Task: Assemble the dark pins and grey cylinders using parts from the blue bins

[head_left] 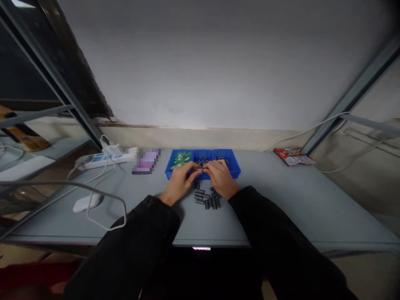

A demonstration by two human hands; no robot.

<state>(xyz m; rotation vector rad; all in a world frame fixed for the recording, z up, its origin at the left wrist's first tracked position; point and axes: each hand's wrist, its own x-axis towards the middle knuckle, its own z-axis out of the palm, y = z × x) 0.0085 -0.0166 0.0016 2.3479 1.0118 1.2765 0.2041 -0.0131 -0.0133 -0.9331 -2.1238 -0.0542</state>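
My left hand (181, 181) and my right hand (221, 177) meet in front of the blue three-part tray (234, 172). Both pinch a small part (200, 168) between their fingertips; it is too small to name. In the tray's left compartment lie green and white pieces (181, 158). Small dark metallic pieces (203, 160) fill the middle one, and the right one, partly behind my right hand, holds some dark pieces. Several dark grey cylinders (213, 203) lie on the table just below my hands.
On the grey table (281, 208), a white power strip (106, 158) with cables, a blurred-out flat object (146, 161) and a white device (86, 203) lie left. A red packet (293, 156) is at the right rear. A wall stands behind.
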